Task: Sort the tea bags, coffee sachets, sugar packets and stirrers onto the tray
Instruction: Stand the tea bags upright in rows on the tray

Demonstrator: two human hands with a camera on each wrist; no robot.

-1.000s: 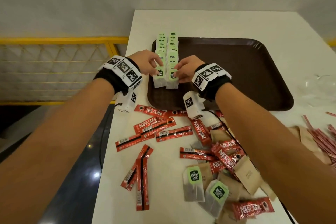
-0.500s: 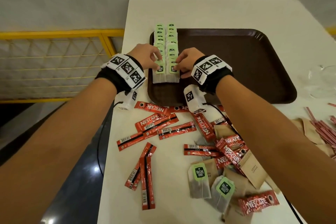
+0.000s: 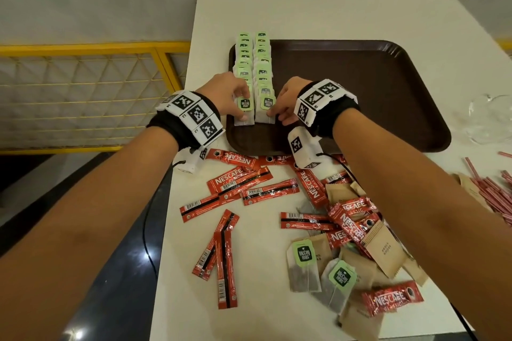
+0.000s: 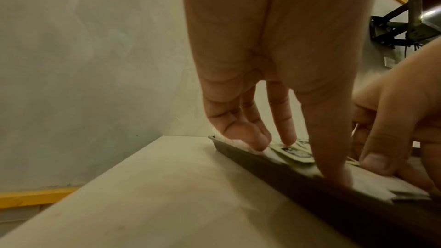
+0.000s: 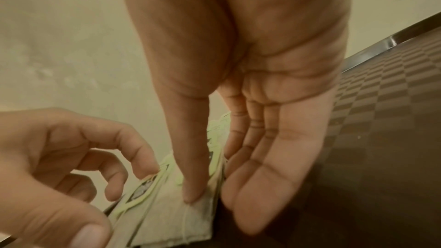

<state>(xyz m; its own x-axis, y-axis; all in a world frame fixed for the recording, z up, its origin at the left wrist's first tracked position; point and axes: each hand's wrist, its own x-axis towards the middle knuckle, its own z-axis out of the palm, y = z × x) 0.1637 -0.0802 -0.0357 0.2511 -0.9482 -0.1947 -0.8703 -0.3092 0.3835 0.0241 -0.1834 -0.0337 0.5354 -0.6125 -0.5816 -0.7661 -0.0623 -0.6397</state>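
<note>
Two rows of green-tagged tea bags (image 3: 253,63) lie along the left side of the brown tray (image 3: 360,97). My left hand (image 3: 235,102) rests on the nearest bag of the left row (image 3: 244,116), thumb on the paper and fingertips at the tag. In the left wrist view that hand (image 4: 274,139) reaches down with extended fingers onto the bag (image 4: 296,153) by the tray rim (image 4: 262,159). My right hand (image 3: 279,108) touches the nearest bag of the right row (image 3: 265,112). Its thumb (image 5: 193,191) presses that bag (image 5: 167,220) and its fingers lie straight along the edge.
On the white table before the tray lie red coffee sachets (image 3: 241,180), brown sugar packets (image 3: 385,252) and two loose tea bags (image 3: 303,266). Red stirrers (image 3: 493,194) and clear plastic (image 3: 490,119) are at the right. A yellow railing (image 3: 83,91) runs beyond the table's left edge.
Both hands stay on the front tea bags of the two rows, with only small finger shifts. The head view has tilted a little.
</note>
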